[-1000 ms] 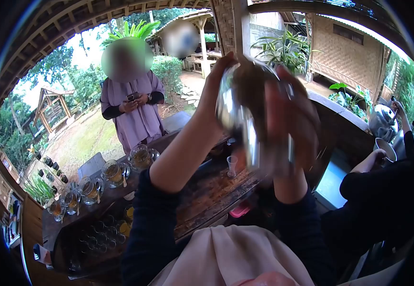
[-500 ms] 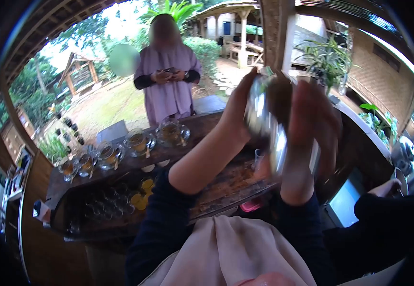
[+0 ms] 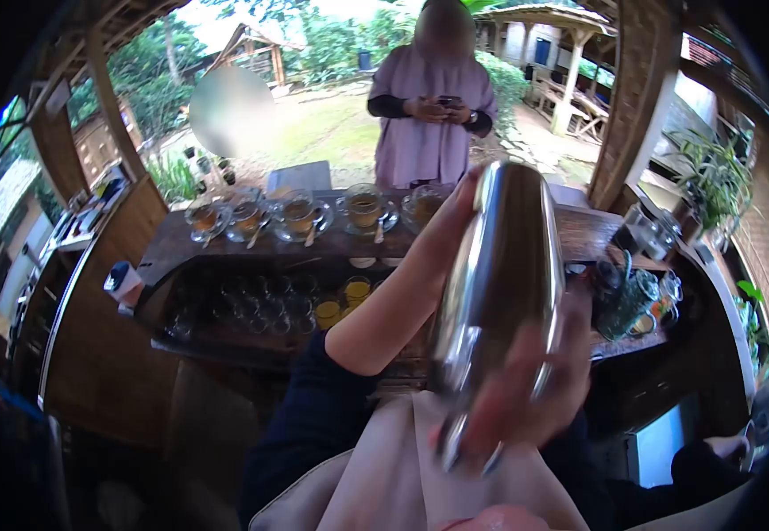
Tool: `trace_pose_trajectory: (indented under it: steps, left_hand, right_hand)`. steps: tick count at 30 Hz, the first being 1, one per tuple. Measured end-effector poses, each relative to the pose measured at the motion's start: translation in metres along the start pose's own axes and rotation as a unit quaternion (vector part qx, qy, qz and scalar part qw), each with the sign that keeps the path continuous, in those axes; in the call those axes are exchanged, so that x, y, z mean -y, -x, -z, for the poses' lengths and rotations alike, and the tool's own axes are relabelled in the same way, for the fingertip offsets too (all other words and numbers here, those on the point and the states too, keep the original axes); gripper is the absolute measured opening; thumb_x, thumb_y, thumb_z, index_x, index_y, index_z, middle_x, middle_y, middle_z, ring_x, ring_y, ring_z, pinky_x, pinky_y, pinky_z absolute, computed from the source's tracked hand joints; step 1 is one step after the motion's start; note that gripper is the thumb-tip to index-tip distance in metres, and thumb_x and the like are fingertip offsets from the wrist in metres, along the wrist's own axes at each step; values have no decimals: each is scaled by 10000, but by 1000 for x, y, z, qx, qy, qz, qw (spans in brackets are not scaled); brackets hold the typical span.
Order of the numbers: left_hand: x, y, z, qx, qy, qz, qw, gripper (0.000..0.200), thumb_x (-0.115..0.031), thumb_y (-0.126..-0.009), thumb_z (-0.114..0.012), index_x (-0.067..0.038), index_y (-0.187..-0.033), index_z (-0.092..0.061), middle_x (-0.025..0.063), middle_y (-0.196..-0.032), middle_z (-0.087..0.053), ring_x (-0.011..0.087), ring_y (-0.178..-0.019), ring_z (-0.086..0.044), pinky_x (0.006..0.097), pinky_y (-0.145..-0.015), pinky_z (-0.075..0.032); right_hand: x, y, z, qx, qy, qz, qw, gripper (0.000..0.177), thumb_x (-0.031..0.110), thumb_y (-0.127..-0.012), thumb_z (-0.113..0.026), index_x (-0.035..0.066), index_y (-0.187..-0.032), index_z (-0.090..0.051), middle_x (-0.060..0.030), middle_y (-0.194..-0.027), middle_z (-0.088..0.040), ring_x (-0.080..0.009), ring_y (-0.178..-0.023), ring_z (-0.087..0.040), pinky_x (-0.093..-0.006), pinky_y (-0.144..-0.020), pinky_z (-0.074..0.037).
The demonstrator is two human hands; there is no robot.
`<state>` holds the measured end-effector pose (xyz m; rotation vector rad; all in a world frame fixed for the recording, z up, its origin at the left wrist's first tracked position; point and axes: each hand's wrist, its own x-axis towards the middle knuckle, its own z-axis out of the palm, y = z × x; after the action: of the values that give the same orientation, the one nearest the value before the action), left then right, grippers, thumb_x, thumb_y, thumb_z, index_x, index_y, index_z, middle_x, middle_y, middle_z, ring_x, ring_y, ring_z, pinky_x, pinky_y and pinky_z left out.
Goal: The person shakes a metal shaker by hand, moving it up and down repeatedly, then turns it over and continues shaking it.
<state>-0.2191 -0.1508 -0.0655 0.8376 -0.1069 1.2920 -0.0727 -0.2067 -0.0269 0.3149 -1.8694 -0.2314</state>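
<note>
A shiny metal shaker [image 3: 510,257] is tilted in front of my chest, its wide end up and its narrow end down toward me. My left hand [image 3: 464,202] grips the upper left side; the shaker hides most of its fingers. Around the lower, narrower end wraps my right hand [image 3: 526,394], blurred by motion. Behind the shaker, glass cups of brown drink [image 3: 298,215] stand on saucers with small spoons along the raised counter ledge.
Empty-looking glasses [image 3: 265,310] and yellow-filled glasses [image 3: 328,313] stand on the lower counter [image 3: 225,347]. Jars and a green vessel [image 3: 619,310] are at right. A person [image 3: 433,115] holds a phone beyond the counter. Another person's hand [image 3: 728,445] is at lower right.
The shaker and both hands have come lower, and the shaker now shows its full length. The view has shifted, so the cups and the person beyond the counter appear further right.
</note>
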Motion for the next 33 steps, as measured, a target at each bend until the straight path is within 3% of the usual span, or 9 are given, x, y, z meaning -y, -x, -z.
trace_pose_trajectory:
  steps: [1, 3, 9, 17, 19, 23, 26, 30, 33]
  left_hand:
    - [4, 6, 10, 296, -161, -253, 907, 787, -554, -858, -471, -10, -1385, -255, 260, -1363, -346, 349, -1196, -456, 440, -944, -454]
    - [-28, 32, 12, 210, 107, -3, 972, 761, -555, -861, -465, -15, -1368, -289, 259, -1346, -360, 340, -1232, -417, 457, -981, -423]
    - [-64, 64, 27, -252, 13, -204, 946, 445, -373, -906, -432, -17, -1159, -517, 157, -1065, -602, 258, -916, -626, 387, -815, -526]
    - [-99, 139, 21, 13, -165, -235, 958, 757, -553, -840, -519, -36, -1347, -299, 287, -1215, -470, 340, -1103, -529, 414, -852, -509]
    - [-118, 152, 72, -100, 165, -80, 978, 627, -503, -862, -518, -58, -1282, -379, 214, -1198, -502, 284, -1063, -555, 399, -857, -504]
    - [-118, 166, 68, -437, 96, -236, 862, 371, -310, -932, -393, -29, -1132, -530, 137, -1002, -619, 236, -877, -635, 369, -753, -553]
    - [-140, 191, 49, -184, 103, -86, 974, 442, -351, -920, -414, 22, -1134, -514, 174, -1067, -598, 273, -946, -616, 392, -827, -525]
    - [-138, 182, -7, 31, -193, -304, 932, 504, -392, -871, -513, 34, -1140, -509, 193, -1034, -602, 313, -964, -610, 390, -829, -519]
    - [-156, 215, 47, -174, -82, -151, 970, 551, -425, -882, -497, -5, -1233, -437, 201, -1212, -492, 273, -1018, -574, 382, -787, -531]
  right_hand:
    - [9, 1, -20, -35, -32, 44, 998, 462, 189, -643, -738, -8, -1031, -582, -142, -1042, -591, -256, -980, -592, -367, -790, -488]
    - [-1, 5, -37, -5, -62, 23, 998, 445, 175, -654, -723, 2, -1033, -565, -139, -1017, -592, -254, -965, -596, -364, -779, -486]
    - [-36, -6, -120, -143, -154, -323, 923, 461, 313, -639, -722, 44, -1002, -635, -137, -1079, -607, -322, -962, -606, -439, -896, -439]
    - [16, -21, -134, -15, -212, 31, 977, 427, 280, -761, -663, 70, -1126, -595, -136, -1125, -569, -271, -1006, -577, -372, -883, -444]
    - [-6, -14, -175, 26, -237, -82, 968, 391, 264, -784, -648, 77, -1124, -600, -137, -1127, -562, -268, -1008, -572, -357, -855, -460]
    - [-12, -11, -230, -39, -270, -374, 886, 469, 234, -622, -756, 19, -1019, -629, -140, -1095, -587, -303, -1036, -565, -384, -839, -467]
    - [26, -37, -189, 16, -239, -106, 965, 331, 168, -717, -686, 33, -1014, -631, -113, -1101, -585, -267, -1016, -577, -376, -943, -396]
    - [31, -35, -195, 36, -259, -7, 965, 347, 200, -737, -653, 60, -1053, -618, -101, -1131, -574, -272, -1036, -563, -409, -968, -373]
    - [29, -10, -217, 12, -315, -16, 949, 398, 227, -695, -677, 63, -1051, -606, -102, -1124, -570, -306, -1030, -560, -411, -964, -379]
